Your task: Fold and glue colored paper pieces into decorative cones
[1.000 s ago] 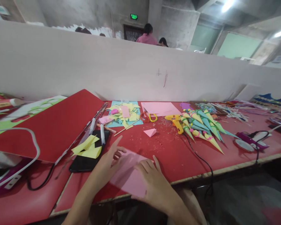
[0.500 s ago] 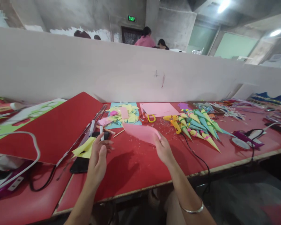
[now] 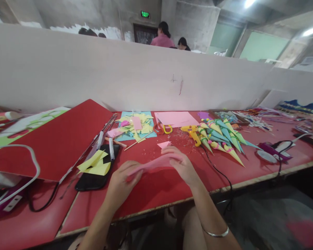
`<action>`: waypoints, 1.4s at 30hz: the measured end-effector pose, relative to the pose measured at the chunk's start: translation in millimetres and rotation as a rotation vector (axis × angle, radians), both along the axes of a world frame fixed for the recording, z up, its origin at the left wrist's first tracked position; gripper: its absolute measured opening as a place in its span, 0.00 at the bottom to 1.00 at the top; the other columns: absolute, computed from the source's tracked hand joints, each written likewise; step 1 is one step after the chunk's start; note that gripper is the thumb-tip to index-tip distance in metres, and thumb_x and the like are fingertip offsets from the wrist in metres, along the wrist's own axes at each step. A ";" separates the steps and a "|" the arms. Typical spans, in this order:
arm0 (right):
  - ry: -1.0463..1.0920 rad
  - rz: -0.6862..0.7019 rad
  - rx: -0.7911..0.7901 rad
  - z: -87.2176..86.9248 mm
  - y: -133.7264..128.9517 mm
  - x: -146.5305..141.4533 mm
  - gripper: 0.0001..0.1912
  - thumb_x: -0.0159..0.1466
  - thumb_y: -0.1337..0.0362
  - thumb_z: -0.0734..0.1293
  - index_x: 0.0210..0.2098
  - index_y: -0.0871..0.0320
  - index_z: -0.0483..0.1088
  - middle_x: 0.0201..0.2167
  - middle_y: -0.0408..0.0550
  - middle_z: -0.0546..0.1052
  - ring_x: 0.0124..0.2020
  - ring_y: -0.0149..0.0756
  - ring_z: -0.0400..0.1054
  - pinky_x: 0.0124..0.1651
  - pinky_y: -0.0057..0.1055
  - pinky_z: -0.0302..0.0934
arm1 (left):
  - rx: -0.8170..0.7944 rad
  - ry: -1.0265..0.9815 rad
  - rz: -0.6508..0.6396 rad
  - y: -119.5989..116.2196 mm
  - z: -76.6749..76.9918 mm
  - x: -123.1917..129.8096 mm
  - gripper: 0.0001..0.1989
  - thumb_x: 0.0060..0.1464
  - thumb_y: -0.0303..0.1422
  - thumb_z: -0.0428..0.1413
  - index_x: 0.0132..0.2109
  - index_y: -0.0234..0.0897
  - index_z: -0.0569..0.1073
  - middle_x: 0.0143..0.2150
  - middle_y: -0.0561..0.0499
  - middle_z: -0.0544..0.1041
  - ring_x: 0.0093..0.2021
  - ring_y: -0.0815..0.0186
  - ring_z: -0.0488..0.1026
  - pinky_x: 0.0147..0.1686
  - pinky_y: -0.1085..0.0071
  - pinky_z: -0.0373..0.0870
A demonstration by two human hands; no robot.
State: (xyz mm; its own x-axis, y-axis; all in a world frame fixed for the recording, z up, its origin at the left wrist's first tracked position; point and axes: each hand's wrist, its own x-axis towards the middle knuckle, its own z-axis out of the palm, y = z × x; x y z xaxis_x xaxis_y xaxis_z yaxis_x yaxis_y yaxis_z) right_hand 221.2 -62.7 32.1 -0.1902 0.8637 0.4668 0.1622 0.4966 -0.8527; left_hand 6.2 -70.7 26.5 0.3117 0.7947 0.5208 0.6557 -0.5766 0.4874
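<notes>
A sheet of pink paper (image 3: 153, 164) is stretched between my two hands above the red table, bowed upward a little. My left hand (image 3: 125, 180) pinches its left end between thumb and fingers. At the other end, my right hand (image 3: 181, 166) grips the paper with the fingers over its far side. Just beyond the right fingers lies a small pink paper piece (image 3: 163, 144). To the left, a black phone (image 3: 94, 181) carries folded yellow paper (image 3: 97, 165) and a white marker (image 3: 111, 149).
A yellow glue gun (image 3: 191, 132) lies beside several paper cones (image 3: 221, 133). Scissors (image 3: 167, 129) and pink sheets (image 3: 176, 118) lie behind my hands. Yellow scraps (image 3: 146, 125) cover a blue sheet. A large red board (image 3: 54, 139) leans at left; a white partition (image 3: 135, 76) stands behind.
My left hand has moved right and taken the pink paper's left end. The paper has come nearer and is now spread between both hands. The small pink piece has come into view.
</notes>
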 end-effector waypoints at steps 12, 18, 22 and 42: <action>-0.685 -0.123 0.278 -14.0 -42.6 53.3 0.18 0.57 0.75 0.59 0.35 0.46 0.73 0.49 0.44 0.67 0.52 0.39 0.57 0.56 0.44 0.47 | 0.176 0.455 -0.357 -17.4 0.9 51.1 0.16 0.53 0.34 0.49 0.49 0.41 0.68 0.41 0.48 0.75 0.39 0.63 0.71 0.40 0.66 0.66; -0.705 0.086 -0.011 -31.0 -37.3 82.3 0.12 0.59 0.72 0.59 0.34 0.52 0.72 0.45 0.47 0.71 0.48 0.36 0.62 0.56 0.44 0.45 | -0.153 0.438 -0.331 -5.8 -9.2 43.5 0.27 0.52 0.42 0.49 0.58 0.45 0.57 0.57 0.49 0.65 0.55 0.59 0.61 0.52 0.60 0.59; -0.749 0.168 -0.124 -22.1 -32.0 86.8 0.06 0.60 0.63 0.62 0.34 0.53 0.71 0.45 0.47 0.70 0.50 0.37 0.61 0.59 0.49 0.34 | -0.260 0.435 -0.315 -4.9 -12.4 39.1 0.28 0.51 0.42 0.50 0.59 0.45 0.56 0.59 0.50 0.62 0.58 0.58 0.57 0.54 0.58 0.55; -0.860 0.040 0.118 -27.0 18.7 40.7 0.12 0.62 0.63 0.60 0.24 0.60 0.65 0.23 0.43 0.66 0.26 0.29 0.59 0.31 0.25 0.51 | -0.190 0.412 -0.064 -4.3 -24.7 55.3 0.29 0.51 0.44 0.50 0.57 0.37 0.54 0.52 0.44 0.67 0.49 0.55 0.64 0.46 0.58 0.63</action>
State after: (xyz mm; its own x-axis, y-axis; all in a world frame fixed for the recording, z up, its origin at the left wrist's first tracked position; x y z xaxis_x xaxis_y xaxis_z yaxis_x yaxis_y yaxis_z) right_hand 261.9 -44.0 5.1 -0.5473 0.8040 0.2326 0.7074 0.5929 -0.3848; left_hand 61.5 -75.0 1.8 0.5138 0.8367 0.1898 0.7829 -0.5477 0.2951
